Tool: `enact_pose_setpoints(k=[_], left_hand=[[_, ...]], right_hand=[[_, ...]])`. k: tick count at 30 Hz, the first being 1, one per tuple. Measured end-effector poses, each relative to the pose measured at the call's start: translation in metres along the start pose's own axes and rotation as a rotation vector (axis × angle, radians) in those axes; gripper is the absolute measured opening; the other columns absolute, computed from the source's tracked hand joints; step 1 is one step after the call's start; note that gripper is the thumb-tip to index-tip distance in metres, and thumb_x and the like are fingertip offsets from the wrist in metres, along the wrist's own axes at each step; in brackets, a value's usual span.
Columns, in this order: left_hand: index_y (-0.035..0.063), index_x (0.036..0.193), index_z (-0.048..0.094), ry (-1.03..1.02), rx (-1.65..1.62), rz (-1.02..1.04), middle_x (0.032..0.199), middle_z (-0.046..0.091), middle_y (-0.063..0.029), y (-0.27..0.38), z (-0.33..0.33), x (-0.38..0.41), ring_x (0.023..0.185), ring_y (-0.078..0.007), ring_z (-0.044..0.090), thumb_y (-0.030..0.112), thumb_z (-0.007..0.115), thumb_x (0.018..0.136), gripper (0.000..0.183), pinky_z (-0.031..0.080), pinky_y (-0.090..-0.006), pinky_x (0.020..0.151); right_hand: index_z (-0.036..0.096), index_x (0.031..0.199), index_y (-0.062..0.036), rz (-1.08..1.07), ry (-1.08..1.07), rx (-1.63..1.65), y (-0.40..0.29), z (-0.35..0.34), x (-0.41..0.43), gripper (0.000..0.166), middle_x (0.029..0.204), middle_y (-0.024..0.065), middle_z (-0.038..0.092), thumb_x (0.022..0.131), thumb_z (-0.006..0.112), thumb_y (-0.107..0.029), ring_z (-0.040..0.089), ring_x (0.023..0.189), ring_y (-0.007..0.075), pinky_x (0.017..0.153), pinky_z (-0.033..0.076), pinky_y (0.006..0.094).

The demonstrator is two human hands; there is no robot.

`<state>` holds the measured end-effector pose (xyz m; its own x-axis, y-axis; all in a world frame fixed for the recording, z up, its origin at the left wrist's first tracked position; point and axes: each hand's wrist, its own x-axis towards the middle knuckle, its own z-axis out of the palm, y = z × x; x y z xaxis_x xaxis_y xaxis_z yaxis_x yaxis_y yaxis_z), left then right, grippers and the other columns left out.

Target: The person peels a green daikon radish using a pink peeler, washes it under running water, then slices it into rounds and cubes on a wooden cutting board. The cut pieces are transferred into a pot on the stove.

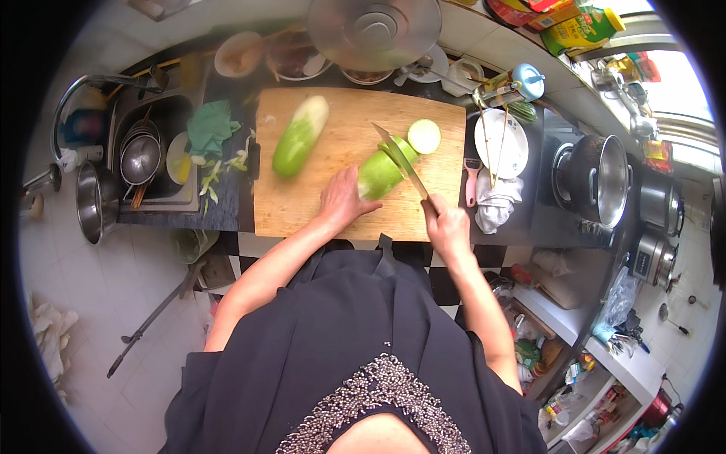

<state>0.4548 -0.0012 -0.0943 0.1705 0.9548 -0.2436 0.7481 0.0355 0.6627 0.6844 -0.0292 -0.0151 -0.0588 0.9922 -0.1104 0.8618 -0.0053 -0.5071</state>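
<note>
My right hand (448,226) grips the handle of a kitchen knife (413,177), whose blade lies across a pale green gourd-like vegetable (379,175). At the near-left end of that vegetable, my left hand (345,200) rests against it, fingers partly hidden. Slices stand at its far end beside the blade, and a round cut piece (424,136) with a white face lies just beyond. A second whole green vegetable (299,137), paler at its far end, lies on the left of the wooden cutting board (351,227).
Left of the board are a green cloth (210,127), peelings (211,180) and a sink (190,196) with metal bowls. To the right lie a pink peeler (471,184), a white plate (510,147) with chopsticks and a grey cloth (496,207). A large pot (610,181) stands farther right.
</note>
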Motion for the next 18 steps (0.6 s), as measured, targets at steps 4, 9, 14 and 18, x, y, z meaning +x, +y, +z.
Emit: enact_pose_setpoints(k=[4, 9, 14, 18], left_hand=[[-0.0008, 0.13, 0.046, 0.08, -0.004, 0.015, 0.117, 0.057, -0.021, -0.002, 0.004, -0.004, 0.112, -0.039, 0.055, 0.036, 0.091, 0.063, 0.088, 0.048, -0.0467, 0.093], [-0.0016, 0.123, 0.049, 0.156, 0.009, 0.016, 0.111, 0.057, -0.0222, -0.017, 0.007, -0.014, 0.106, -0.0404, 0.056, 0.036, 0.091, 0.063, 0.082, 0.048, -0.0466, 0.089], [-0.0017, 0.113, 0.051, 0.071, -0.014, -0.037, 0.107, 0.057, -0.023, -0.01, 0.011, -0.019, 0.103, -0.0403, 0.057, 0.037, 0.089, 0.064, 0.073, 0.048, -0.0479, 0.084], [-0.0001, 0.114, 0.051, -0.043, -0.027, -0.109, 0.102, 0.061, -0.0204, -0.007, 0.0, -0.009, 0.096, -0.0406, 0.062, 0.039, 0.089, 0.064, 0.074, 0.05, -0.0495, 0.08]], right_hand=[[0.067, 0.098, -0.005, 0.101, -0.093, 0.034, -0.027, -0.005, -0.018, 0.017, 0.073, 0.022, 0.067, 0.095, 0.064, -0.022, 0.067, 0.071, 0.041, 0.062, 0.052, 0.048], [0.067, 0.095, -0.0051, -0.032, 0.065, 0.124, -0.064, -0.027, -0.011, 0.015, 0.072, 0.0205, 0.067, 0.095, 0.064, -0.02, 0.067, 0.068, 0.0398, 0.061, 0.053, 0.0455], [0.066, 0.081, -0.0051, 0.056, -0.138, -0.127, -0.004, 0.045, -0.01, 0.023, 0.065, 0.0223, 0.065, 0.094, 0.064, -0.025, 0.067, 0.065, 0.042, 0.063, 0.054, 0.0503], [0.067, 0.084, -0.006, 0.061, -0.128, -0.073, -0.005, 0.045, -0.017, 0.021, 0.068, 0.0214, 0.066, 0.093, 0.065, -0.025, 0.067, 0.066, 0.0421, 0.064, 0.054, 0.0503]])
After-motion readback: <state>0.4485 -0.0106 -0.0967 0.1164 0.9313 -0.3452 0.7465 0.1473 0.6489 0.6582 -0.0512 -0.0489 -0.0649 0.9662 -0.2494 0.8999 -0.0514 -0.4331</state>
